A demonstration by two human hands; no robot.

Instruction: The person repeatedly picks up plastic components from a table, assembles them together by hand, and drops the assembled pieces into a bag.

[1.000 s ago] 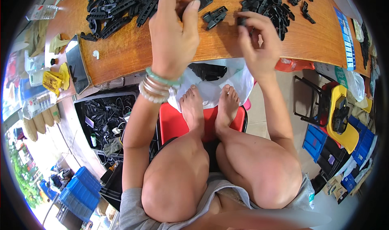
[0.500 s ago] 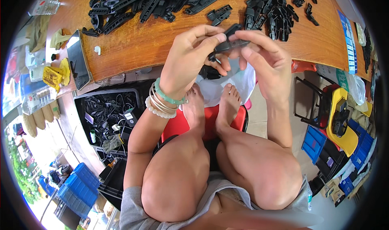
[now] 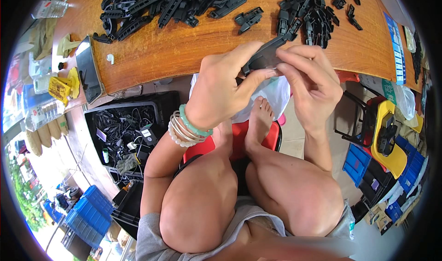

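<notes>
Between my hands, just in front of the table's near edge, is an elongated black plastic part [image 3: 267, 54], tilted with its far end up to the right. My left hand [image 3: 230, 79] is closed around its near left end, thumb along the lower side. The fingertips of my right hand [image 3: 311, 74] pinch its right side; whether they also hold a smaller piece is hidden. Beyond them lie a pile of long black plastic parts [image 3: 170, 3] and a pile of smaller black clip-like parts [image 3: 304, 12]. One separate black part [image 3: 248, 20] rests between the piles.
The wooden table [image 3: 152, 54] carries a phone [image 3: 89, 70], a white earbud [image 3: 110, 58] and a yellow block [image 3: 62, 88] at left. Below stands a black bin [image 3: 124, 136] full of black parts. A red stool [image 3: 239, 134] is under my feet; a yellow chair [image 3: 391, 155] stands right.
Both hands have moved slightly nearer to me and turned. The black part now points up to the right, and my left hand wraps its near end more fully.
</notes>
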